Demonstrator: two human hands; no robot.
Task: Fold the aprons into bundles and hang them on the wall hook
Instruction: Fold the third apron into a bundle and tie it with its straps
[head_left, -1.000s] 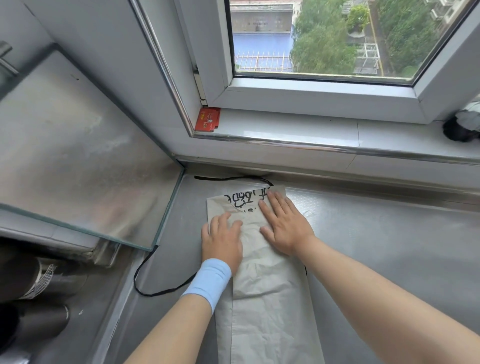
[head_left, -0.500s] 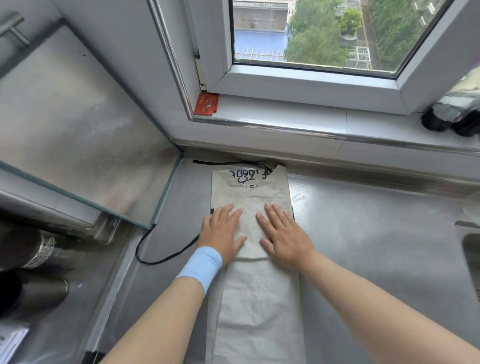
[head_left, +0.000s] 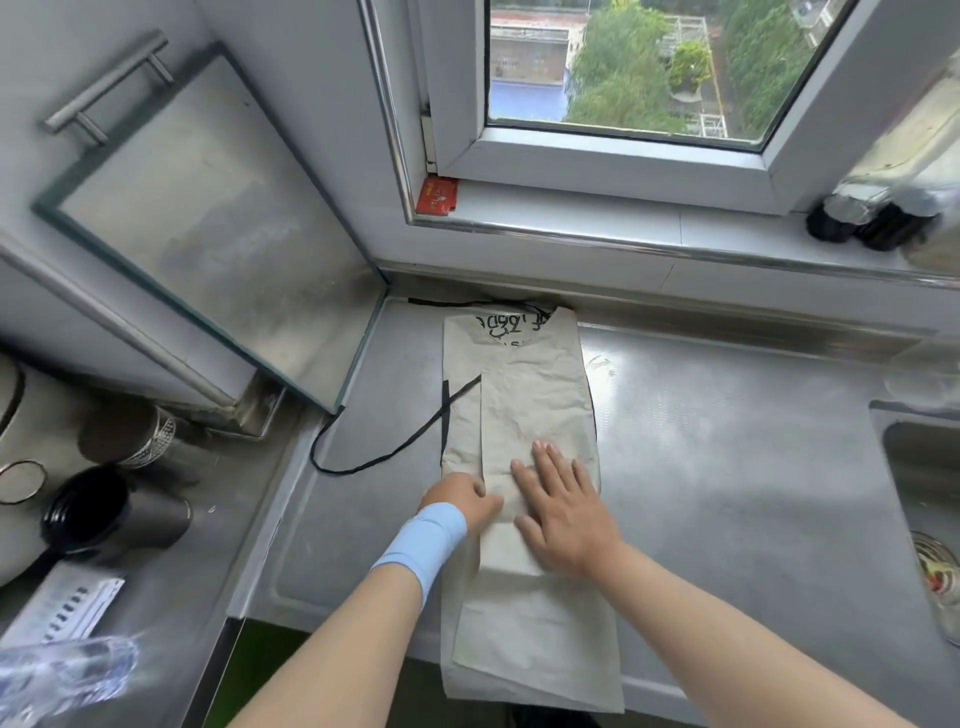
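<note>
I get bright, soft daylight from the window (head_left: 623, 62) — even, with only faint shadows on the steel counter (head_left: 727, 467), which glares mildly near its far edge. Straight lines bow toward the frame edges — the bottle (head_left: 62, 670) at lower left is blurred.

A long beige folded cloth apron (head_left: 524, 405) lies on a brushed steel counter (head_left: 727, 467), the right hand (head_left: 563, 514) flat on its middle, the left hand (head_left: 457, 501) gripping its left fold edge, a thin black strap (head_left: 445, 410) trailing off its left side.
</note>
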